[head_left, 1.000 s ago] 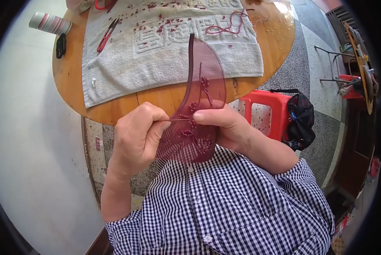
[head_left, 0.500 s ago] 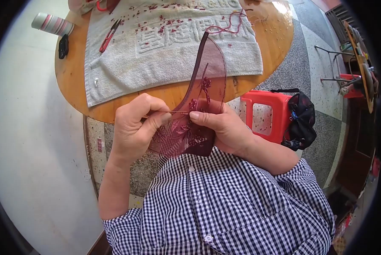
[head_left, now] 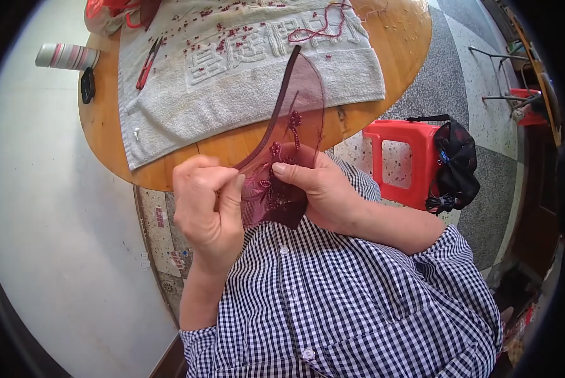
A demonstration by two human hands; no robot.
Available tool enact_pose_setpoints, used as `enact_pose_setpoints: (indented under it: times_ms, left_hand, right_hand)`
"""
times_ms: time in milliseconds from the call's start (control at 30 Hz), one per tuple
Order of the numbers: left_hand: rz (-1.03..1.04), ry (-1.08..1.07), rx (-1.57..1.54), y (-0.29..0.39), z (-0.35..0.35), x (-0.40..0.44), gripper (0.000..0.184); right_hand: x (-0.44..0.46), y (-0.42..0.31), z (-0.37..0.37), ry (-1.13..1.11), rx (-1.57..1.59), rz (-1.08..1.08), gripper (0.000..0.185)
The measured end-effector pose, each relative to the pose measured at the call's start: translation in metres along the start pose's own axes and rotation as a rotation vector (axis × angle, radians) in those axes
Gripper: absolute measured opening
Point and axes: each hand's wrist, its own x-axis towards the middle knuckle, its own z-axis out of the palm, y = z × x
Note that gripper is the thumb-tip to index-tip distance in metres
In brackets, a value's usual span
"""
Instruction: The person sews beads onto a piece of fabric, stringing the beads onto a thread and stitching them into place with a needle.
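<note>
A sheer dark-red fabric piece (head_left: 304, 82) with a dark bound edge is held up over my lap. Beaded floral embroidery (head_left: 275, 150) covers its lower part. My right hand (head_left: 326, 192) grips it from the right, thumb on the front near the beads and fingers behind, seen dimly through the cloth. Beside its left edge, my left hand (head_left: 208, 201) is closed in a pinch, thumb and forefinger together. Whatever lies between those fingertips is hidden from me.
A white towel (head_left: 169, 123) on the round wooden table (head_left: 226, 150) bears scattered red beads, a strand of dark-red thread (head_left: 320, 33) and red-handled snips (head_left: 147, 69). A striped bottle (head_left: 68, 57) lies at left. A red stool (head_left: 399, 164) with a black bag (head_left: 455, 167) stands right.
My left hand has turned and shifted slightly right; the thin needle-like line that showed between it and the cloth is no longer visible. The right hand keeps its grip on the fabric.
</note>
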Motion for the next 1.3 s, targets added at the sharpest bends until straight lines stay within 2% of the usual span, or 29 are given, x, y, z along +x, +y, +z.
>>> enact_pose_setpoints:
  times_ms: [200,333,500,700,833,1033,1300]
  left_hand:
    - [-0.175,0.053,-0.223,-0.005,0.018,-0.005,0.015]
    - [0.073,0.046,-0.082,-0.003,0.02,-0.002,0.016]
    - [0.164,0.123,-0.055,-0.002,0.019,-0.002,0.015]
    - [0.264,0.069,-0.144,0.002,0.01,-0.005,0.013]
    - [-0.19,0.127,-0.636,0.0,0.01,-0.008,0.009]
    - [-0.21,0.149,-0.647,-0.004,0.019,-0.01,0.007]
    - [-0.221,0.06,-0.55,-0.004,0.021,-0.011,0.009]
  right_hand:
    - [-0.003,-0.004,0.002,0.019,0.092,0.01,0.024]
    - [-0.005,-0.008,0.009,0.005,0.046,0.037,0.029]
    - [-0.005,-0.008,0.009,0.136,0.092,0.056,0.031]
    - [-0.002,-0.005,0.013,0.175,0.035,0.008,0.029]
    - [-0.003,-0.003,0.014,0.198,0.003,0.02,0.031]
    - [-0.003,-0.002,0.016,0.136,-0.053,0.001,0.034]
    - [0.002,0.005,0.013,0.088,-0.246,-0.137,0.039]
